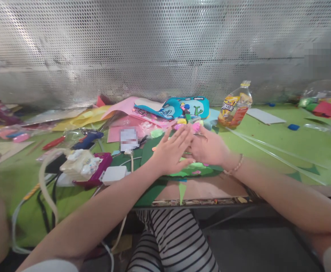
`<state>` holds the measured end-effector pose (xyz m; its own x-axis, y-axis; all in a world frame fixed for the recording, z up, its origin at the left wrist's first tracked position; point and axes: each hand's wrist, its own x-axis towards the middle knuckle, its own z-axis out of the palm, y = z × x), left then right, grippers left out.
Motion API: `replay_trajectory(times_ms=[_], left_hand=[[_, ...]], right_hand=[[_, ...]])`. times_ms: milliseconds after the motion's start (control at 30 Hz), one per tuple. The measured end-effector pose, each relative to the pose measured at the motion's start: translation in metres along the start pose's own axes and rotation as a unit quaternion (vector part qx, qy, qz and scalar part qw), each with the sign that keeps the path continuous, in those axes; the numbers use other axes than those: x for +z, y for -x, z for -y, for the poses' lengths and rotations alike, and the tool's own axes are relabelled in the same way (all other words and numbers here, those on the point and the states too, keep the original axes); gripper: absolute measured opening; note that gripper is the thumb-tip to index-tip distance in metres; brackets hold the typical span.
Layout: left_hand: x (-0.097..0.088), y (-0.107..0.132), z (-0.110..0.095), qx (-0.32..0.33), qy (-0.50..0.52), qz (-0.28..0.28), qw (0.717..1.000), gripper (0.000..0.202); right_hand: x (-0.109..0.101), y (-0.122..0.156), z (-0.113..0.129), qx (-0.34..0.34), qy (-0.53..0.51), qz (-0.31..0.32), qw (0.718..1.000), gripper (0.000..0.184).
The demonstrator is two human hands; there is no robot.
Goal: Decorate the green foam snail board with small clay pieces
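My left hand (172, 151) lies over a green felt piece (195, 172) with its fingers stretched out flat and together, pointing toward my right hand. My right hand (207, 149), with a bead bracelet on the wrist, meets it from the right; its fingers are curled, and what they hold, if anything, is hidden by the left hand. Small coloured pieces (182, 121) in yellow, pink and green lie just beyond the fingertips. Both hands hover above the dark green sheet (151, 151) at the table's near middle.
A blue glue gun (89, 139), red scissors (53, 142), a white charger (114, 174) with cables and a purple case (98, 170) lie left. A blue cartoon pouch (188, 107) and a bottle (235, 105) stand behind. Pink and yellow sheets (83, 118) spread behind left. A perforated metal wall (165, 49) backs the table.
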<state>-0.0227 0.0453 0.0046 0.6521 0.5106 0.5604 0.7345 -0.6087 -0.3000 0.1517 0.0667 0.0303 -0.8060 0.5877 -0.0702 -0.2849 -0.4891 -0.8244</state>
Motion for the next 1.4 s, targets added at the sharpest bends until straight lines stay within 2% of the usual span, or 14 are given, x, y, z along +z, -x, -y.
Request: replay_trajectory(times_ms=[67, 200, 233, 367, 533, 667, 800, 833, 967, 1100, 1233, 1267, 1367, 1400], left_hand=[[-0.0014, -0.0006, -0.0003, 0.025, 0.001, 0.005, 1.000, 0.081], [-0.0034, -0.0002, 0.0023, -0.045, -0.008, 0.001, 0.999, 0.081], [-0.0034, 0.0001, 0.0024, -0.044, -0.006, 0.000, 0.999, 0.083], [-0.0023, 0.0007, 0.0008, 0.027, 0.006, 0.007, 1.000, 0.082], [-0.0027, 0.0013, 0.0029, -0.046, -0.009, 0.002, 0.999, 0.082], [-0.0022, 0.0008, 0.0023, 0.021, -0.005, 0.002, 1.000, 0.080], [-0.0011, 0.0008, 0.0029, -0.054, -0.025, 0.001, 0.998, 0.079], [-0.0010, 0.0009, 0.0026, -0.054, -0.022, 0.005, 0.998, 0.081], [-0.0009, 0.0008, 0.0008, 0.017, -0.011, 0.008, 1.000, 0.074], [-0.0008, 0.0008, 0.0027, -0.065, -0.020, 0.000, 0.998, 0.075], [-0.0010, 0.0011, 0.0031, 0.008, -0.017, 0.002, 1.000, 0.070], [-0.0012, 0.0011, 0.0032, 0.002, -0.022, -0.003, 1.000, 0.068], [-0.0022, 0.0012, 0.0029, -0.070, -0.034, -0.014, 0.997, 0.066], [-0.0028, 0.0012, 0.0023, -0.066, -0.032, -0.012, 0.997, 0.068]], right_hand=[[0.0014, 0.0001, -0.0002, -0.005, -0.001, -0.012, 1.000, 0.067], [0.0014, 0.0006, 0.0000, 0.005, -0.005, 0.009, 1.000, 0.071], [0.0008, 0.0006, -0.0002, 0.008, -0.010, 0.012, 1.000, 0.071], [-0.0017, -0.0003, -0.0016, -0.003, -0.034, -0.002, 0.999, 0.067], [-0.0014, 0.0007, -0.0012, 0.005, -0.037, 0.020, 0.999, 0.072], [0.0003, 0.0005, -0.0015, -0.003, -0.052, 0.001, 0.999, 0.067], [-0.0015, -0.0002, -0.0016, -0.004, -0.059, 0.032, 0.998, 0.071], [-0.0022, -0.0004, -0.0017, -0.004, -0.057, 0.034, 0.998, 0.071], [-0.0028, -0.0002, -0.0023, -0.004, -0.029, -0.001, 1.000, 0.067], [-0.0009, 0.0012, -0.0017, -0.009, -0.021, 0.010, 1.000, 0.070], [0.0003, 0.0013, -0.0020, 0.000, -0.027, -0.008, 1.000, 0.066], [0.0008, 0.0013, -0.0022, -0.004, -0.021, -0.010, 1.000, 0.066], [0.0021, 0.0010, -0.0029, -0.011, 0.009, 0.004, 1.000, 0.068], [0.0025, 0.0009, -0.0030, -0.007, 0.018, 0.003, 1.000, 0.069]])
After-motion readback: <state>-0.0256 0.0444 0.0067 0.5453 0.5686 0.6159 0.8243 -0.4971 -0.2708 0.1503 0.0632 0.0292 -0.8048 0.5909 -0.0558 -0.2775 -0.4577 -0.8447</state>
